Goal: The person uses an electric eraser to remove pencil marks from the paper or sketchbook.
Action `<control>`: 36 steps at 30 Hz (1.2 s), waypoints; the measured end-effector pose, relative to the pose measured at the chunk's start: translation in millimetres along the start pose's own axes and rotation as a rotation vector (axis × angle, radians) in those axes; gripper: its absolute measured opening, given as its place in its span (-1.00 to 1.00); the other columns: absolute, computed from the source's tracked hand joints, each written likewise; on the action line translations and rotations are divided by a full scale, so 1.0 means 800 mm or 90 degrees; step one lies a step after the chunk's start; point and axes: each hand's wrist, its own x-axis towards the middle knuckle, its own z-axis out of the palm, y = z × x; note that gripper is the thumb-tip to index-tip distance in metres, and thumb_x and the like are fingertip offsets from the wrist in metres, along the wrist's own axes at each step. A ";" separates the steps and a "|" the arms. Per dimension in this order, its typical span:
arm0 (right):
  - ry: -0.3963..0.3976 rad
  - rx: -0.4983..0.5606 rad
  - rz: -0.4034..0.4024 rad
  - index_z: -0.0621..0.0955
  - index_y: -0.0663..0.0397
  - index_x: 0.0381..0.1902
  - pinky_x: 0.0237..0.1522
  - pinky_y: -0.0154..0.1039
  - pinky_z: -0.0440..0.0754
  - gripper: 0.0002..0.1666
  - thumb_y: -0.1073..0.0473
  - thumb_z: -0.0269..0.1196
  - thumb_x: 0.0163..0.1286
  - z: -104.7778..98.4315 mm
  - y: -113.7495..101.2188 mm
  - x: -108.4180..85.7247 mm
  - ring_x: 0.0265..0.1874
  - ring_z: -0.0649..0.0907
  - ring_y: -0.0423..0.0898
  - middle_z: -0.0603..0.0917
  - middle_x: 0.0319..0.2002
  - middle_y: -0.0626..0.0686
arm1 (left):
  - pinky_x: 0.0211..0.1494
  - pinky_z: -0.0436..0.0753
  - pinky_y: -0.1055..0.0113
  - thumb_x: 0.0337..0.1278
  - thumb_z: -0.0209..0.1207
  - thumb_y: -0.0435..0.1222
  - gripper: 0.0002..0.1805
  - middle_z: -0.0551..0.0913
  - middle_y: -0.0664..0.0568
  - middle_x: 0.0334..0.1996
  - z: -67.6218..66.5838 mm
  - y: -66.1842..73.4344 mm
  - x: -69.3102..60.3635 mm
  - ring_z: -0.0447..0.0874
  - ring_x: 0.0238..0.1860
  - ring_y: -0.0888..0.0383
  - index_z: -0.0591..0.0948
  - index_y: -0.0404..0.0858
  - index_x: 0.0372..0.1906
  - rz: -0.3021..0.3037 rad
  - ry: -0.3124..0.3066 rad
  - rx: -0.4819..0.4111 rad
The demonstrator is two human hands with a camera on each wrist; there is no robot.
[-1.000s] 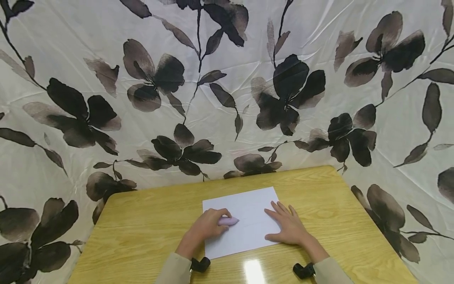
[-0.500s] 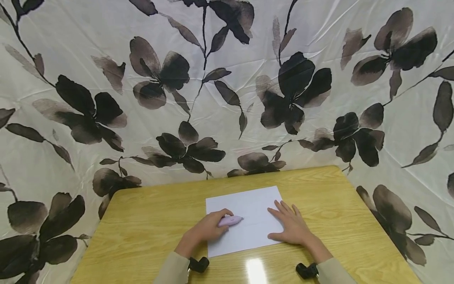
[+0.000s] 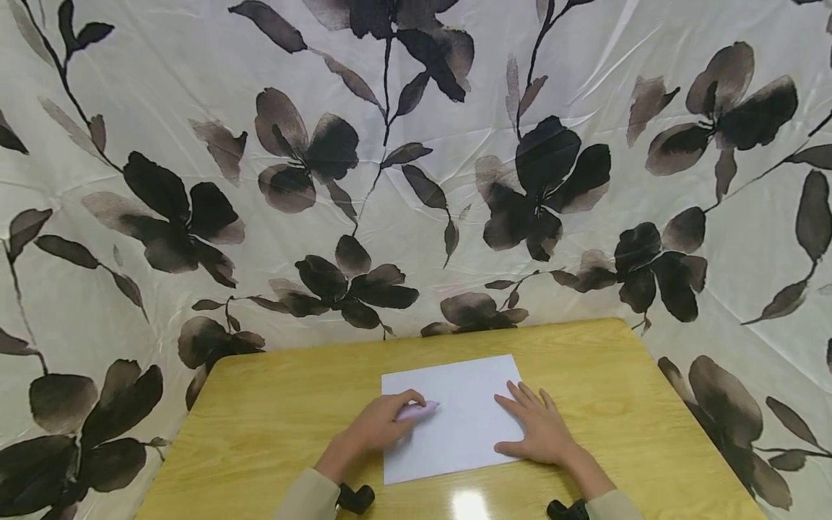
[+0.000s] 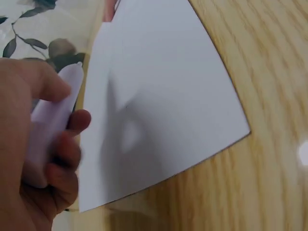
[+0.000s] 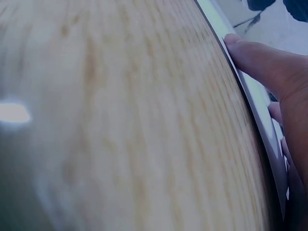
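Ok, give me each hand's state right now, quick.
Left hand: closed, holding the lilac tool.
Right hand: open, resting on the paper.

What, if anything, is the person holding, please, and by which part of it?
The left grip holds a lilac pen-like tool around its thick body, leaving the tip exposed. The right grip holds nothing, resting on white paper.
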 end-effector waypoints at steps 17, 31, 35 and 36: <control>-0.009 -0.013 0.008 0.35 -0.13 0.43 0.29 0.31 -0.18 0.11 -0.61 0.16 0.05 0.005 0.003 -0.004 0.45 0.08 0.17 0.14 0.48 0.14 | -0.36 0.46 0.36 0.07 0.38 -0.21 -0.72 0.68 0.12 -0.31 0.022 0.005 0.001 0.48 -0.46 0.27 0.62 0.09 -0.11 0.033 0.120 -0.032; -0.011 -0.012 0.011 0.37 -0.14 0.42 0.29 0.32 -0.17 0.10 -0.60 0.18 0.03 0.002 0.000 -0.002 0.44 0.09 0.17 0.15 0.48 0.14 | -0.42 0.40 0.40 0.01 0.41 -0.17 -0.85 0.65 0.22 -0.41 0.017 0.010 0.011 0.41 -0.48 0.29 0.69 0.02 -0.28 0.032 0.069 0.032; -0.009 -0.013 0.010 0.37 -0.13 0.42 0.29 0.32 -0.16 0.10 -0.60 0.18 0.04 0.002 0.000 -0.002 0.44 0.10 0.17 0.15 0.47 0.15 | -0.44 0.38 0.40 0.02 0.40 -0.15 -0.86 0.61 0.26 -0.44 0.017 0.006 0.012 0.38 -0.50 0.29 0.69 0.02 -0.28 0.016 0.056 0.036; -0.008 -0.012 0.010 0.37 -0.13 0.42 0.29 0.32 -0.16 0.10 -0.60 0.18 0.04 0.002 0.000 -0.003 0.44 0.10 0.17 0.16 0.47 0.15 | -0.44 0.38 0.40 0.02 0.40 -0.15 -0.86 0.62 0.25 -0.43 0.016 0.006 0.013 0.39 -0.50 0.29 0.70 0.02 -0.28 0.017 0.056 0.033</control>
